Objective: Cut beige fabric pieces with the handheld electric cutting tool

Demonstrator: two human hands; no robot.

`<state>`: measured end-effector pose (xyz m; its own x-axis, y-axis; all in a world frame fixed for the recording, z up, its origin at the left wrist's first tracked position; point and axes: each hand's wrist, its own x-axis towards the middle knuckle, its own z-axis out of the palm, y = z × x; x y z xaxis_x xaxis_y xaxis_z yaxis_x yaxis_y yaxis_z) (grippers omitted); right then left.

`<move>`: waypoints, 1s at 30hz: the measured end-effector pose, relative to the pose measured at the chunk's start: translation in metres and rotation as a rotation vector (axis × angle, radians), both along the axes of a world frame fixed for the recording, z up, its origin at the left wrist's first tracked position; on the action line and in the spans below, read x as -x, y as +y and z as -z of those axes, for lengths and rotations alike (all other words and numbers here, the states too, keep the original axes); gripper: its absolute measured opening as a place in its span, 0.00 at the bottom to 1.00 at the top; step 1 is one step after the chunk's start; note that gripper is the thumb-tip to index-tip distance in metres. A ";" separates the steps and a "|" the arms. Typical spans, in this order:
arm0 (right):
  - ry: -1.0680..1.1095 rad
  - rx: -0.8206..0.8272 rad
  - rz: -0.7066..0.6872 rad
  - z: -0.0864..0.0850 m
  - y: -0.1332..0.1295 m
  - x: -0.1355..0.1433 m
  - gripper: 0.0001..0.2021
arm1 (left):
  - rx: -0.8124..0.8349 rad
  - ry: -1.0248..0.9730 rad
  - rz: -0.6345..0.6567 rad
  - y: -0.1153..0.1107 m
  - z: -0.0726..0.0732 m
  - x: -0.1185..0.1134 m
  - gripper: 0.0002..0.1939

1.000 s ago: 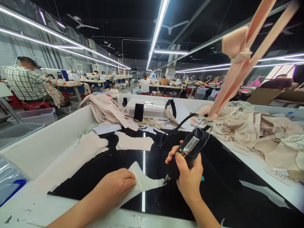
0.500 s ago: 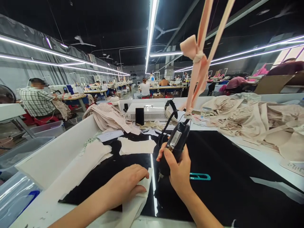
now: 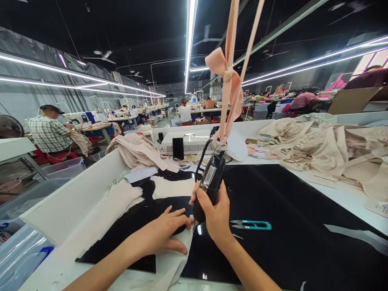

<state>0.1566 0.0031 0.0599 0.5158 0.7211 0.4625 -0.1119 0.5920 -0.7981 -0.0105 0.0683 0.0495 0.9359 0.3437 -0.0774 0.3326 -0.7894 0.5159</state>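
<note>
My right hand (image 3: 214, 210) is wrapped round a black handheld power tool (image 3: 211, 178), which hangs from knotted peach fabric strips (image 3: 228, 93). The tool's lower tip is at the right edge of a pale fabric strip (image 3: 174, 260). My left hand (image 3: 165, 234) lies on that strip with its fingers spread, pressing it against the black table surface (image 3: 257, 194). Just right of my right hand lie thread snips with a teal handle (image 3: 257, 225). A stack of cut cream pieces (image 3: 174, 188) rests beyond my left hand.
Long cream pieces (image 3: 112, 214) run along the left side. Beige fabric piles (image 3: 139, 149) stand at the back left and right. A white vented box (image 3: 194, 141) and dark phone (image 3: 178, 148) are at the back. A person in a checked shirt (image 3: 50, 131) sits at left.
My right hand and the tool have moved left, up to the strip's edge. My left fingers have spread out. The peach strips have swung left, and the snips show more fully.
</note>
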 end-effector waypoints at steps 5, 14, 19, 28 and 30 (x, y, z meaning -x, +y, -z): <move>-0.011 0.011 -0.009 0.001 -0.001 0.002 0.16 | -0.065 0.047 -0.001 -0.003 -0.007 -0.005 0.19; -0.035 0.017 -0.012 0.003 -0.006 0.005 0.12 | -0.085 0.032 0.016 -0.005 -0.008 -0.005 0.17; -0.022 0.029 -0.001 0.007 -0.010 0.007 0.14 | -0.088 0.049 0.021 -0.007 -0.012 -0.007 0.19; -0.023 0.036 -0.008 0.011 -0.016 0.011 0.14 | -0.082 0.056 0.024 -0.007 -0.010 -0.007 0.25; -0.015 0.035 -0.012 0.011 -0.018 0.011 0.13 | -0.079 0.059 0.028 -0.006 -0.010 -0.007 0.25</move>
<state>0.1460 -0.0147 0.0485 0.5002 0.7432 0.4444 -0.1066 0.5621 -0.8201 -0.0033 0.0623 0.0590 0.9397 0.3249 -0.1064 0.3380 -0.8361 0.4320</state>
